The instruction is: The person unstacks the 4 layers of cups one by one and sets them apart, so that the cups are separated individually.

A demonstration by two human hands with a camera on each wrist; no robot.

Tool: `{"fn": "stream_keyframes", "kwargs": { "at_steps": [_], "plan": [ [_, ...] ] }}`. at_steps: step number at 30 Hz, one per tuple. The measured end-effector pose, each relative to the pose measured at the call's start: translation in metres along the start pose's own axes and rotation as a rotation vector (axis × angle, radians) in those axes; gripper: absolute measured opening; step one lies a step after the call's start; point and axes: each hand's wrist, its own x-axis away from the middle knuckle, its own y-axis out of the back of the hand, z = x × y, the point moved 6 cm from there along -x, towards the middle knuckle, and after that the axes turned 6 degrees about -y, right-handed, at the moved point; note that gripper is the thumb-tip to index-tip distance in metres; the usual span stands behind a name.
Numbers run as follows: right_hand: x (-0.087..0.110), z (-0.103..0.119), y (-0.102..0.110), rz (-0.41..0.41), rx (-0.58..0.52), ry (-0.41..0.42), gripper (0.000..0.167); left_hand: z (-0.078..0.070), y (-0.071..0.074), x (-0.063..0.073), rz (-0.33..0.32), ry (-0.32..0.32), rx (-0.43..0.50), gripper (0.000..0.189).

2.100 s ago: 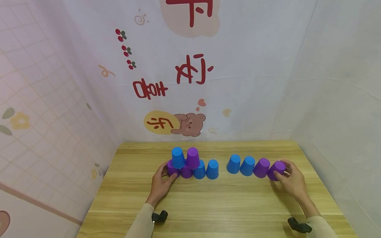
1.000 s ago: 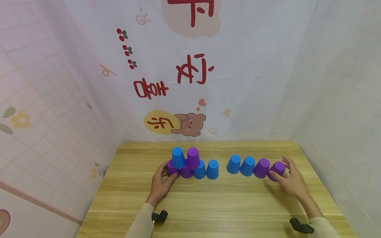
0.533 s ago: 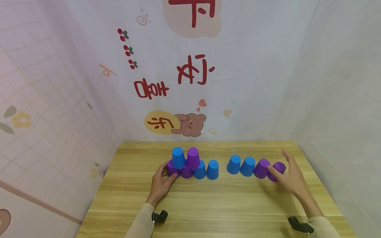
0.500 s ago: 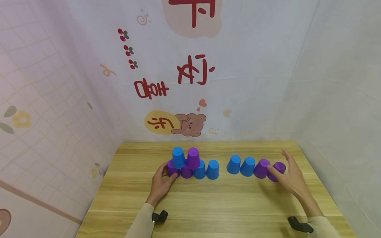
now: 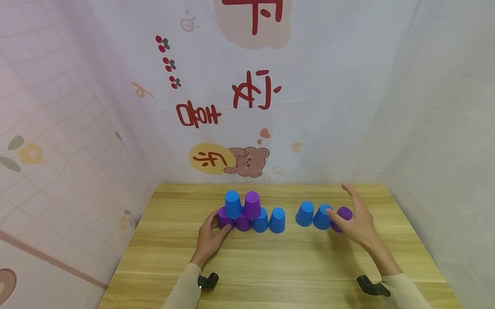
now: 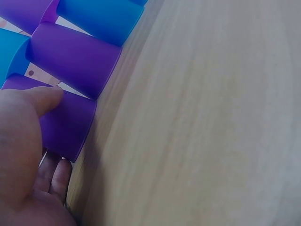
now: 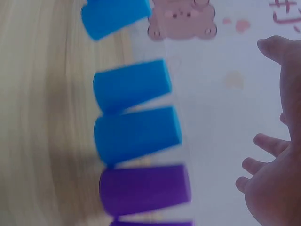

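Note:
My left hand [image 5: 209, 240] holds the leftmost purple cup [image 6: 66, 125] of an upside-down row, thumb on its near side and fingers round the far side. Beside it in that row stand a purple cup [image 5: 243, 224], a blue cup [image 5: 260, 223] and another blue cup [image 5: 277, 220]. A blue cup [image 5: 233, 205] and a purple cup [image 5: 252, 205] form a second level on top. My right hand [image 5: 361, 223], fingers spread and holding nothing, hovers over the right-hand row. That row has two blue cups, one nearer the middle [image 7: 131, 84], and a purple cup [image 7: 146, 189]; the end purple cup is mostly hidden.
The cups stand on a wooden table [image 5: 284, 271], towards its back edge. A gap separates the left stack from the right row. Behind the table hangs a white printed cloth [image 5: 328, 124], with cloth walls on both sides.
My right hand has let go of the end purple cup, lifted and moved left over the row, its fingers spreading. My left hand has stayed on its cup.

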Motion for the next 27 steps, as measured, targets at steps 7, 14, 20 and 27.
{"fn": "stream_keyframes", "kwargs": {
  "at_steps": [7, 14, 20, 27],
  "plan": [
    [-0.005, 0.027, -0.024, 0.022, -0.008, 0.080, 0.100, 0.000, -0.001, 0.000, -0.001, 0.000, 0.004, 0.066],
    [-0.009, 0.044, -0.049, 0.083, -0.050, 0.093, 0.099, -0.001, -0.002, 0.001, -0.004, 0.000, -0.013, 0.066],
    [-0.011, 0.060, -0.069, 0.079, -0.058, 0.149, 0.095, -0.002, -0.002, 0.004, -0.005, -0.006, -0.024, 0.067],
    [-0.017, 0.077, -0.093, 0.089, -0.068, 0.191, 0.092, -0.005, -0.002, 0.002, -0.010, -0.022, -0.032, 0.067]
  ]
}}
